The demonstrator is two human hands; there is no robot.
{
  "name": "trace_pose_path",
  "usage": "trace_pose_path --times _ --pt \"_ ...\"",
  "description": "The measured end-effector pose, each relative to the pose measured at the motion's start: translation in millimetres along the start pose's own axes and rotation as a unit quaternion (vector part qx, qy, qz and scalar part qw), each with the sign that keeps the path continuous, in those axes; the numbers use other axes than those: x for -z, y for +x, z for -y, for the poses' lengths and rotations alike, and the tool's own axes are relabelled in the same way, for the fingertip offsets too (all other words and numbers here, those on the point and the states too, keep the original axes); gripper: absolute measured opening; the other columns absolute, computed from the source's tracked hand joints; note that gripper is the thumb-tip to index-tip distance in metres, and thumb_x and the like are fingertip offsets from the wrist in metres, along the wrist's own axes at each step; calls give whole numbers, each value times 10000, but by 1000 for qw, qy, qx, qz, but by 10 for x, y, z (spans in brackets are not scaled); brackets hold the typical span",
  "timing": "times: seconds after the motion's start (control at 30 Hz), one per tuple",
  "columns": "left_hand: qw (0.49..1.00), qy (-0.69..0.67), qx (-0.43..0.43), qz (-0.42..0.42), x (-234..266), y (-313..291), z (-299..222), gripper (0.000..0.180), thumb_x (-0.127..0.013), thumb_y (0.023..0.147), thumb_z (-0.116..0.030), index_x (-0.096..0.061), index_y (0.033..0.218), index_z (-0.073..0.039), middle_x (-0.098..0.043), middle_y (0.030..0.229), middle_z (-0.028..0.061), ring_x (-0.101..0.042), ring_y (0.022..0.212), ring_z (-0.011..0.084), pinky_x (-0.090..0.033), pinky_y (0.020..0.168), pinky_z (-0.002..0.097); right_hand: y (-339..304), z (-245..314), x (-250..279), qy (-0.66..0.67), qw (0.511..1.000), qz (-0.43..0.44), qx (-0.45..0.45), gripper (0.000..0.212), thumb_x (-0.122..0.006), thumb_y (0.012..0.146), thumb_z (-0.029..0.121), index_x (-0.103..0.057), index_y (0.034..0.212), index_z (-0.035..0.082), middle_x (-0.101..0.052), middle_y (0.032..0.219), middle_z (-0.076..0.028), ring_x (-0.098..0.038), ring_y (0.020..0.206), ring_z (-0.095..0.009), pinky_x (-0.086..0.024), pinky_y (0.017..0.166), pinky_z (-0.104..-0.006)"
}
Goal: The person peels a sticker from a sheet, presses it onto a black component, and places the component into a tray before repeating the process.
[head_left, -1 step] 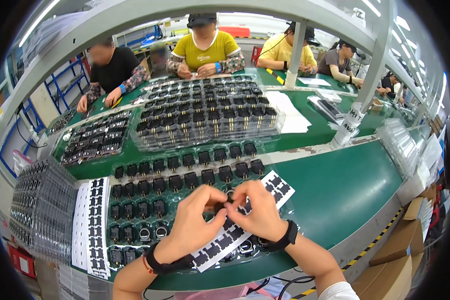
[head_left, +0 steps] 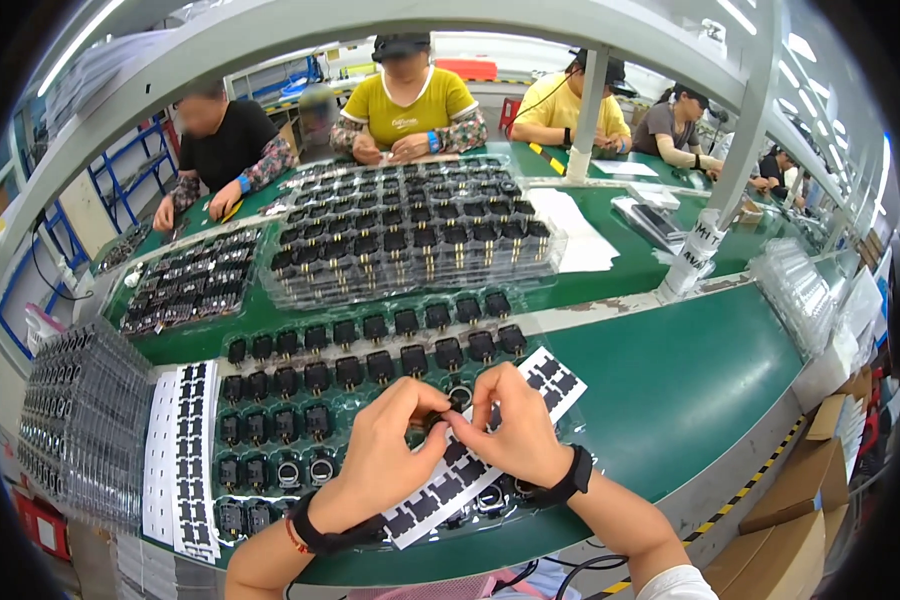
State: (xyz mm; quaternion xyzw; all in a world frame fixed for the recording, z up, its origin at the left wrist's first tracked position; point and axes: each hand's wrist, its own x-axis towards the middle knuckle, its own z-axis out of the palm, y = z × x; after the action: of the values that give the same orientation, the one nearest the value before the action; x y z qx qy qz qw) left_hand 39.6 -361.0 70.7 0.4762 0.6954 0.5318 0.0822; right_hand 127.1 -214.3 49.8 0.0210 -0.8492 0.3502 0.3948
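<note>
Over the tray, my left hand (head_left: 390, 435) pinches a small dark part (head_left: 433, 420) between thumb and fingers. My right hand (head_left: 515, 425) is closed at the same spot, its thumb and fingertips meeting the left ones. Fingers cover most of the part, so its exact kind is hidden. Beneath both hands lies a white strip (head_left: 425, 512) carrying black die-cut pieces. It rests slantwise across a clear plastic tray (head_left: 348, 430) with rows of black square parts (head_left: 316, 377). A round ring-faced part (head_left: 459, 394) shows in the tray just beyond my fingertips.
More strips of black pieces (head_left: 195, 450) lie left of the tray, beside stacked clear trays (head_left: 80, 430). A tall stack of filled trays (head_left: 410, 235) stands ahead. A grey post (head_left: 735, 170) rises at right. Several people sit across the green bench (head_left: 690, 370).
My fingertips have dropped slightly toward me with the small dark part, and the ring-faced part beyond them shows more. The view has shifted a little.
</note>
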Motion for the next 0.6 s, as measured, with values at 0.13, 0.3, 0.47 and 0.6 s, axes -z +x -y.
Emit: trace_pose_path --times 0.13,0.3,0.47,0.6 --pt "998 50 27 0 47 -19 -52 237 -621 731 72 -553 947 -2 -622 934 88 -639 869 155 -514 727 268 -3 46 64 -4 991 62 -116 262 -734 755 110 -497 856 63 -546 622 -12 -535 597 -159 -400 649 -307" --pt "994 108 18 32 163 87 -126 253 -589 710 84 -566 948 3 -598 871 86 -621 777 171 -492 672 255 41 -72 141 58 982 165 -68 228 -707 805 189 -526 864 64 -552 646 -17 -550 650 -184 -405 722 -329" --pt "976 212 44 37 497 169 -196 248 -568 706 68 -582 944 0 -551 802 86 -573 706 172 -458 626 266 15 -180 105 14 972 233 20 216 -693 781 169 -552 902 58 -580 802 -42 -554 816 -228 -388 802 -358" --pt "971 235 50 2 617 128 -47 233 -557 711 47 -592 935 -6 -507 760 86 -530 673 181 -431 611 282 -63 -189 69 -31 956 285 67 242 -681 734 105 -569 944 61 -573 952 -64 -530 945 -252 -373 857 -374"
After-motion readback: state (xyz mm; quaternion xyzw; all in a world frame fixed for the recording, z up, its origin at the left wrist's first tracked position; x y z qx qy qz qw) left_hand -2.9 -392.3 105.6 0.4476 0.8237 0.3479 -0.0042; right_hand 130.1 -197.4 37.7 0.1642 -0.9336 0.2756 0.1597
